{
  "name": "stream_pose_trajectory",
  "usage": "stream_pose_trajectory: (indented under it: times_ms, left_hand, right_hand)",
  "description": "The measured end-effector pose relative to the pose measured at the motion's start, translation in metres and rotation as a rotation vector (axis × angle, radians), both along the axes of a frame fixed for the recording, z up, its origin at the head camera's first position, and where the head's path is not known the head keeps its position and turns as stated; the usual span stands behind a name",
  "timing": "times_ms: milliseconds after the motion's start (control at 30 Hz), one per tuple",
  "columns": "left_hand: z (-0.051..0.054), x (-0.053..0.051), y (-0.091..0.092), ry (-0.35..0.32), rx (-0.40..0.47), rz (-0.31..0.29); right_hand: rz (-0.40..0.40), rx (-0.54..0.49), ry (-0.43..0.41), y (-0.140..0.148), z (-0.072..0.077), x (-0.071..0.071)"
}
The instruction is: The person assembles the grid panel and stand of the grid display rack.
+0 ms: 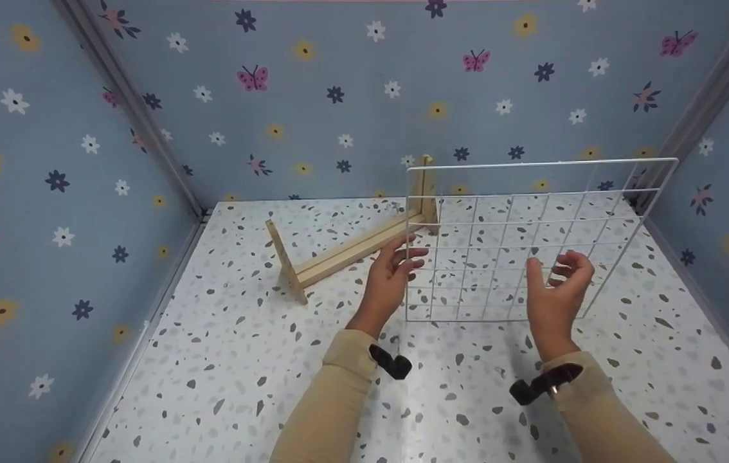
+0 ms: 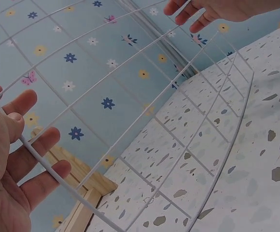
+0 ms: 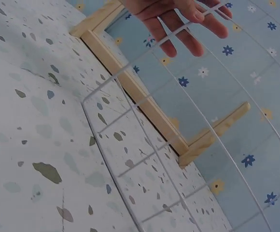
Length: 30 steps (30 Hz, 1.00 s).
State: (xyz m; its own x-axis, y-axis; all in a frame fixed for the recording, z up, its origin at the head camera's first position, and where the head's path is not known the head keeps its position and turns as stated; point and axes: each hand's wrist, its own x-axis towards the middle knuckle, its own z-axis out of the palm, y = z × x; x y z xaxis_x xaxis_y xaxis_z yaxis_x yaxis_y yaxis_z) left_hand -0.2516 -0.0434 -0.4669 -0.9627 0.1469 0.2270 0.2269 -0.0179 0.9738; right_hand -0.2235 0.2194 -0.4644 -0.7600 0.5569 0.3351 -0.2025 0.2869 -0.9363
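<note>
Grid: we've got a white rectangular wire grid point(image 1: 501, 246), thin rods, raised on edge over the white terrazzo-patterned surface point(image 1: 223, 360), mostly R of the stand.
L hand point(image 1: 390, 276): fingers clamped on grid's L side rod.
R hand point(image 1: 557, 296): fingers apart, loosely bent, nr grid's R side; can't tell if touching.
Stand: pale wood, long crossbar, two uprights point(image 1: 358, 254), nr the blue flower-and-butterfly wall point(image 1: 339, 71).
Head vs wrists: head cam gives us whole grid + stand; L wrist cam, fingers behind rod, thumb in front; R wrist cam, L hand's grip from opp. side.
</note>
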Motion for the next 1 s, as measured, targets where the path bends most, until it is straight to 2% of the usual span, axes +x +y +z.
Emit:
stream_pose_trajectory:
  times_ms: [300,433,700,1000]
  left_hand:
    - [-0.003,0.0,-0.001,0.016,-0.023,0.02]
    - [-0.002,0.0,0.0,0.023,-0.031,0.024]
    - [-0.002,0.001,0.002,0.017,-0.041,0.035]
    - [-0.002,0.004,0.005,0.018,-0.054,0.06]
  right_hand:
    - [0.033,0.066,-0.078,-0.023,-0.01,-0.001]
    - [0.042,0.048,-0.143,-0.032,-0.007,-0.001]
    - [0.03,0.043,-0.217,-0.041,-0.001,-0.004]
    - [-0.017,0.051,-0.227,-0.049,0.003,-0.007]
